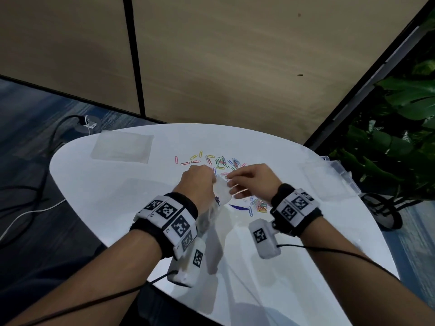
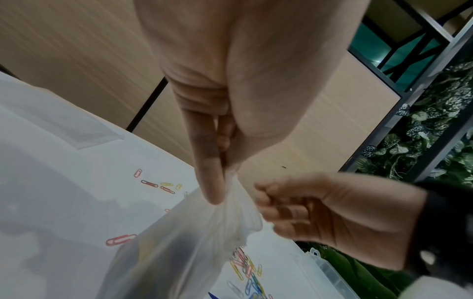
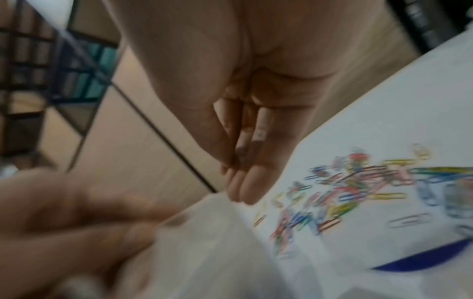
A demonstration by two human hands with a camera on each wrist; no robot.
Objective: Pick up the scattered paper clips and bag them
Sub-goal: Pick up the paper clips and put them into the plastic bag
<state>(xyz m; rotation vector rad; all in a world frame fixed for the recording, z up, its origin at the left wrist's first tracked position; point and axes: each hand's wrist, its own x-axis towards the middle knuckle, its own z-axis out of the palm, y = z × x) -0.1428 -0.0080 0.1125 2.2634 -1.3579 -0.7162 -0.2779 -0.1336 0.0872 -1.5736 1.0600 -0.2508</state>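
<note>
A thin clear plastic bag hangs over the white table. My left hand pinches the bag's top edge between thumb and fingers. My right hand is at the bag's mouth, fingers gathered with the thumb against them; what they hold is hidden or blurred. Coloured paper clips lie scattered beyond the hands. A denser pile of clips lies under the right wrist.
A stack of flat clear bags lies at the table's back left. A clear plastic box sits at the right edge. A dark blue strip lies beside the clip pile. Cables trail on the floor at left; a plant stands at right.
</note>
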